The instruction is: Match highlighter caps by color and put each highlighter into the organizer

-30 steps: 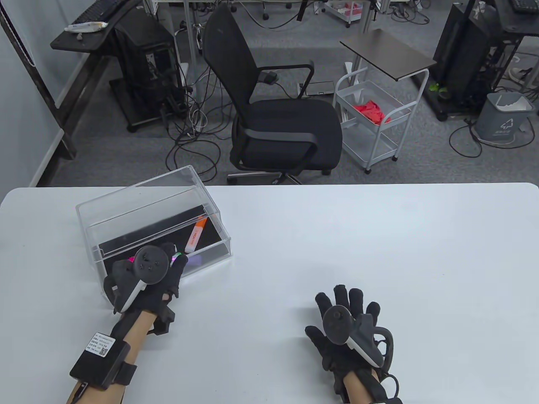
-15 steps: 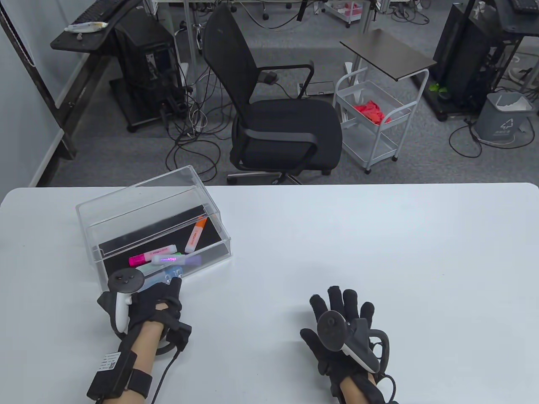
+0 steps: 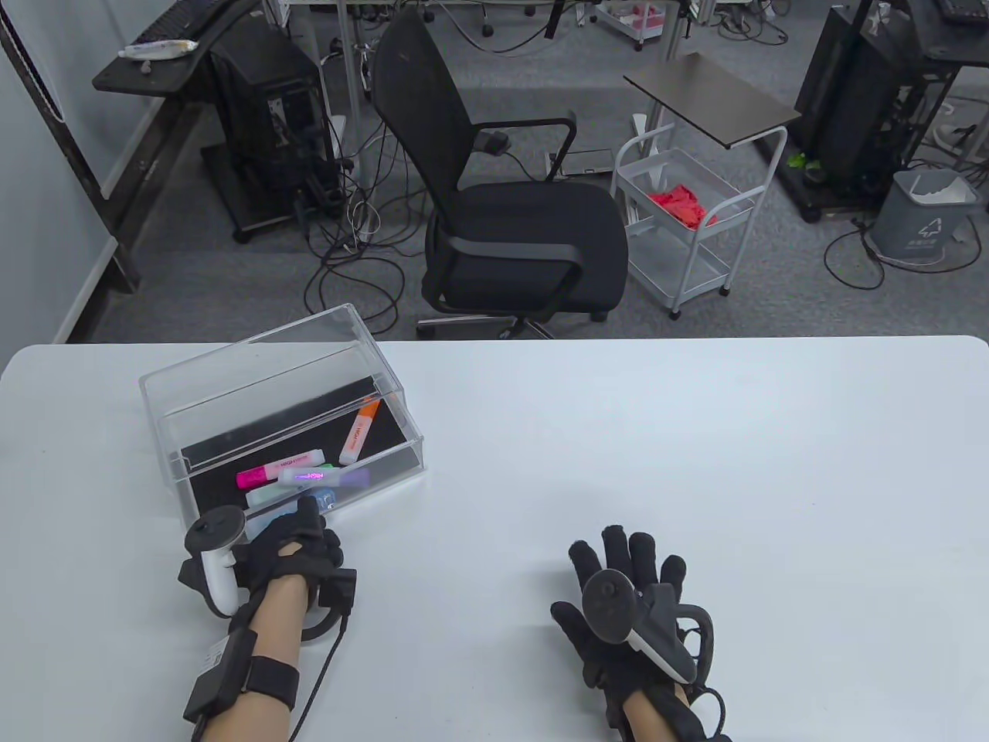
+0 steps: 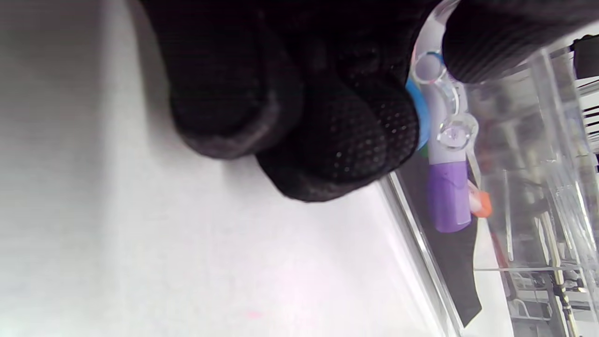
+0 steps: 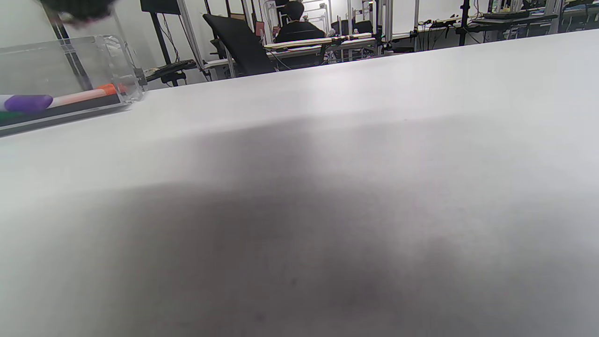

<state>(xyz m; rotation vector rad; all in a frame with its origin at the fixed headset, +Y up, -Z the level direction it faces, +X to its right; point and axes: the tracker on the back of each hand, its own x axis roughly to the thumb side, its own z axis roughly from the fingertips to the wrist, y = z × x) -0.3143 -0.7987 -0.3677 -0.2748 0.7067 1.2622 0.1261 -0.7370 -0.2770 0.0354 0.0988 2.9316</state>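
clear acrylic organizer point(image 3: 232, 371) sits toward the far left corner of the white worktop point(image 3: 618, 433), and everything else is easiest to place off it. lying flat inside on its black liner: an orange highlighter point(image 3: 360, 431) angled toward the organizer's far right side, then a pink highlighter point(image 3: 278, 473), a purple highlighter point(image 3: 323, 478) and a green one barely peeking out between them, all bunched near the front wall. each visible cap seems to match its barrel, so my guess is the sorting is basically done.

left hand point(image 3: 290, 545) is right at the organizer's front wall, one fingertip up against or just over the rim. the left wrist view shows its fingers point(image 4: 337, 140) curled close together, with a bit of blue beside them and the purple highlighter's cap point(image 4: 448, 196) just past, but i honestly can't tell if the fingers are pinching anything or only hovering there. could be nudging a pale blue highlighter point(image 3: 278, 495) that lies along the front wall, to get it lying flat with the rest.

right hand point(image 3: 626, 595) is well off to the organizer's right and nearer the front edge of the worktop, palm down, fingers spread and resting flat, holding nothing. looks parked out of the way since there's nothing loose left on the worktop to grab.
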